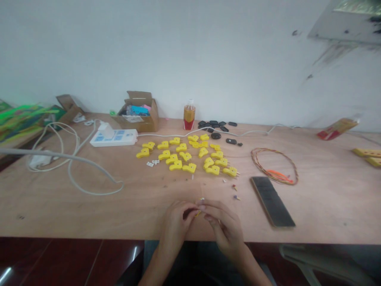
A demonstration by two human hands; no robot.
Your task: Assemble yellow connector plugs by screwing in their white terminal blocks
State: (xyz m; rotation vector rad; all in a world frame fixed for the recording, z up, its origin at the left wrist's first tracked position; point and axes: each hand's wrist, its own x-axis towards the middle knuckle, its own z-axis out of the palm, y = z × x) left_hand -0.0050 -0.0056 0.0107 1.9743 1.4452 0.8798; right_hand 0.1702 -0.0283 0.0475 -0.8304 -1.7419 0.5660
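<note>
My left hand (177, 220) and my right hand (224, 224) meet fingertip to fingertip just above the table's front edge. Between their pinched fingers is a small yellow piece (198, 213), mostly covered, so its exact shape is hidden. A tiny whitish tip shows beyond the fingertips. Farther back lie several yellow two-pin plugs (189, 168), some with metal pins pointing right. To the right of my hands, a small red-ended piece (234, 187) and a small blue-ended piece (236, 197) rest on the wood. Small white clips (150, 164) lie left of the plugs.
A phone (273, 201) and a coil of twisted wire (294, 167) lie at right. Behind stand a drink bottle (189, 115), black key fobs (216, 136) and an opened cardboard box (149, 125). A white power strip (126, 137) and loose cables (95, 194) occupy the left.
</note>
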